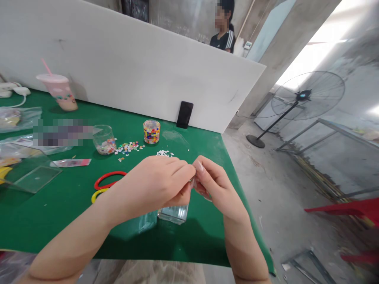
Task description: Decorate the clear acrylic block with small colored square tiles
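My left hand point(161, 177) and my right hand point(217, 183) meet above the front of the green table point(177, 248). Both are closed, their fingertips pinching together at something small that the fingers mostly hide; a clear, shiny bit of it shows beside the right fingers. Under my left hand a clear block-like container point(174, 215) is partly covered. Scissors with red and yellow handles point(102, 183) lie beside my left wrist, their blades hidden. Just beyond the hands is a small pile of white chips point(164, 153).
A mosaic-covered cup point(152, 133), a clear cup of chips point(105, 142) and scattered coloured chips point(128, 148) stand farther back. A phone point(185, 114) leans on the white partition point(148, 75). At left are a pink drink cup point(62, 92) and a clear tray point(35, 177). A person point(223, 37) is behind.
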A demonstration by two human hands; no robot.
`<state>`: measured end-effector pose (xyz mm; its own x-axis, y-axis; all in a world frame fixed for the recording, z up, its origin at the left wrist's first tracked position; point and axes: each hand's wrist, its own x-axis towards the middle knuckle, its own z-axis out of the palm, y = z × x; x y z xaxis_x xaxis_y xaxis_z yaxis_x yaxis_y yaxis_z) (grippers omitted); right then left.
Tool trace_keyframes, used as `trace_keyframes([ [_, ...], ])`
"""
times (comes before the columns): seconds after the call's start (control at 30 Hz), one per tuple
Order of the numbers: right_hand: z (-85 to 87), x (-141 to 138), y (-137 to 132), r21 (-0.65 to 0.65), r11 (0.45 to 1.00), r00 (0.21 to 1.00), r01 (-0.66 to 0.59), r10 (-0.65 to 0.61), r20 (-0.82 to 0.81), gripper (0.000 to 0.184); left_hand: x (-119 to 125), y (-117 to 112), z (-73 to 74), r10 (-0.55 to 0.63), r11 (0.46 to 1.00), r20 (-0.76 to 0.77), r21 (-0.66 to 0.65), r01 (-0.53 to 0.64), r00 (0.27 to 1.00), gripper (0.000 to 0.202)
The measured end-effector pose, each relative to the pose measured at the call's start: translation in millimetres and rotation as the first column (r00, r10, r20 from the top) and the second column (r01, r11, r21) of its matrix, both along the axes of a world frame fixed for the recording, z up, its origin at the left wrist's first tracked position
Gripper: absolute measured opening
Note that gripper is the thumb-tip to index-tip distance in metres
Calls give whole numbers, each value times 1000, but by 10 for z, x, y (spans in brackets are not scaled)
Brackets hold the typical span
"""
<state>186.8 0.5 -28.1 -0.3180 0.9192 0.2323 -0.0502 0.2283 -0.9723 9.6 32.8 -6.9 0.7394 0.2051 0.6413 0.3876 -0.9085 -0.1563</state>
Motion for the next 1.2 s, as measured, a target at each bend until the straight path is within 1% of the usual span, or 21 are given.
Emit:
trace_keyframes([
  [0.13,-3,-9,-8,18,999,998,47,-48,42,37,-12,2,-2,3,999,-12,-34,-3,1000,28],
  [0.3,-12,-17,-19,47,996,996,75,-77,41,38,-22,5,10,-11,996,-17,-85,10,1000,29],
  [0.47,29,-17,-64,19,999,999,26,-27,19,42,-35,-15,12,-18,991,-22,-134,15,1000,31],
  [0.63,58,-20,-93,-7,1000,1000,-20,20,-24,42,-32,-22,2,-40,992,10,-120,41,999,26],
  [0.8,67,-24,-100,-13,1000,1000,-11,11,1,43,-41,-23,3,-54,986,4,-157,54,999,23],
  [1.0,76,-16,-120,14,1000,999,12,-12,37,43,-47,-37,3,-74,979,25,-187,77,997,25],
  [1.2,51,0,-108,48,999,1000,-6,5,30,39,-40,-53,15,-56,976,11,-213,57,998,23],
])
